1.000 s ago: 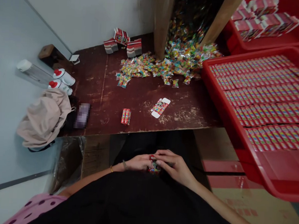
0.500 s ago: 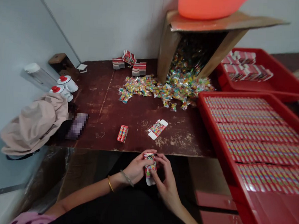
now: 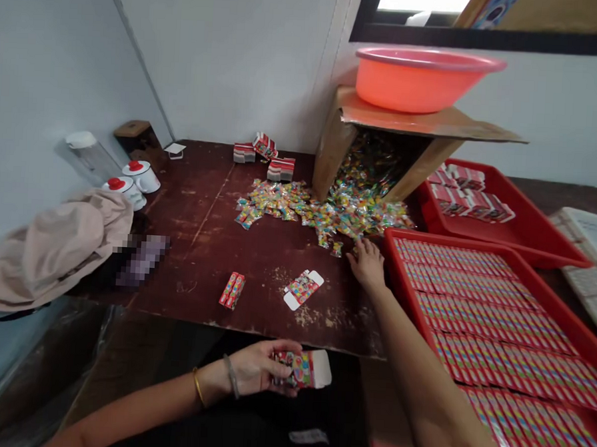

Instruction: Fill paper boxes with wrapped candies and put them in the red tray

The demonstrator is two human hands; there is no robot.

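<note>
My left hand [image 3: 265, 367] is closed around a small printed candy box [image 3: 303, 369], held sideways in front of the table edge with its white end flap sticking out to the right. My right hand [image 3: 369, 264] reaches over the table to the near right edge of a heap of wrapped candies [image 3: 346, 213]. Its thumb and fingers look apart, touching or just over a candy there. Between the hands lies a flattened candy box [image 3: 304, 289] with white flaps. Further left, two filled-looking candy boxes [image 3: 231, 290] stand side by side.
A cardboard carton [image 3: 327, 145] on its side spills the candies, with a pink basin [image 3: 416, 83] on top. Red trays [image 3: 393, 282] of boxes stand at right. Stacked flat boxes [image 3: 281, 169] lie at the back. Lidded mugs [image 3: 143, 175] and a beige cloth [image 3: 62, 244] are left.
My right hand has let go of the candy box and moved forward and right to the candies. My left hand has turned the box sideways. The view has tilted up.
</note>
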